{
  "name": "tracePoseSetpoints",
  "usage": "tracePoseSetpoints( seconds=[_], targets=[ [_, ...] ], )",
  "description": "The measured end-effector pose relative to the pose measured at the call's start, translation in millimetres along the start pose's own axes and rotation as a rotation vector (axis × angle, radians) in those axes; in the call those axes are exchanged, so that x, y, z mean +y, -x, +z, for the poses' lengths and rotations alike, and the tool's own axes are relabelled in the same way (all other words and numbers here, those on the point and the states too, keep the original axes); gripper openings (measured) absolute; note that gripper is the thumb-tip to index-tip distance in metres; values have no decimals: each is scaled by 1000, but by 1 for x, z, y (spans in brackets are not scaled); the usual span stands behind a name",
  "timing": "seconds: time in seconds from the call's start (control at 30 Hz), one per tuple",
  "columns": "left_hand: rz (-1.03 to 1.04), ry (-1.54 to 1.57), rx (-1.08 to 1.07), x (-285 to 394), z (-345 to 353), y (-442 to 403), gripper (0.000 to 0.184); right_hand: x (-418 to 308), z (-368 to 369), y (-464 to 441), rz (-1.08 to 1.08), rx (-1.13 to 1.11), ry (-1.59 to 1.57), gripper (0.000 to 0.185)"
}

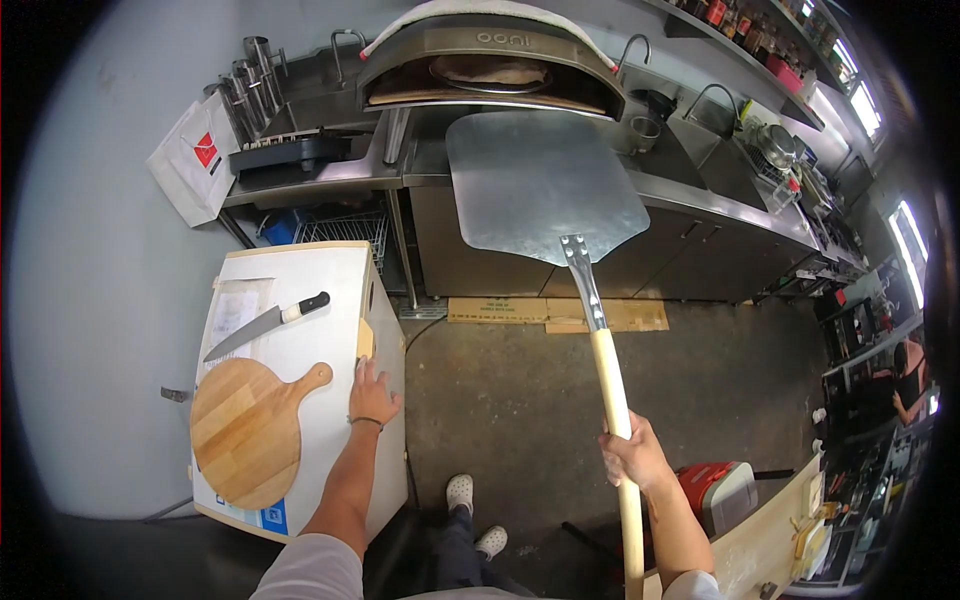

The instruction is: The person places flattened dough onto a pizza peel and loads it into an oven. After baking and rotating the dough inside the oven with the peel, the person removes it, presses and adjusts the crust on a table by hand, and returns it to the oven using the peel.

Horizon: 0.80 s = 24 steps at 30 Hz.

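My right hand is wrapped round the wooden handle of a pizza peel. The peel's broad metal blade is bare and held up just in front of the pizza oven. Inside the oven mouth, a pizza sits on a round metal pan. My left hand rests with fingers stretched out on the right edge of a white cabinet top. To its left on that top lie a round wooden board with a handle and a large knife with a black handle.
A steel counter carries the oven, with a black grill pan and white paper bag at left. Sinks and dishes stand at right. A red and white cooler is on the floor by my right arm. Another person is at far right.
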State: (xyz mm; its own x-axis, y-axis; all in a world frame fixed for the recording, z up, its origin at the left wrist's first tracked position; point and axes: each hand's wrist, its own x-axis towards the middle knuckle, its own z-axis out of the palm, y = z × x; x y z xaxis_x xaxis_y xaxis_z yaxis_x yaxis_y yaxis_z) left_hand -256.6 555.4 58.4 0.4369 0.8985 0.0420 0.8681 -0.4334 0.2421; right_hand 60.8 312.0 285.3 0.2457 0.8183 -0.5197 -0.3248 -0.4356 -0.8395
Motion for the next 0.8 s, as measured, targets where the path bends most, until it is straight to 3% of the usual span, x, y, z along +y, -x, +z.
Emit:
tracePoseSetpoints(
  seconds=[0.43,0.8],
  targets=[
    [-19,-13,-25,1,0,1,40,-32,-1,-22,-76,-37,17,14],
    [-14,11,-7,-3,3,3,37,-132,30,-43,-21,-116,-132,17]
  ],
)
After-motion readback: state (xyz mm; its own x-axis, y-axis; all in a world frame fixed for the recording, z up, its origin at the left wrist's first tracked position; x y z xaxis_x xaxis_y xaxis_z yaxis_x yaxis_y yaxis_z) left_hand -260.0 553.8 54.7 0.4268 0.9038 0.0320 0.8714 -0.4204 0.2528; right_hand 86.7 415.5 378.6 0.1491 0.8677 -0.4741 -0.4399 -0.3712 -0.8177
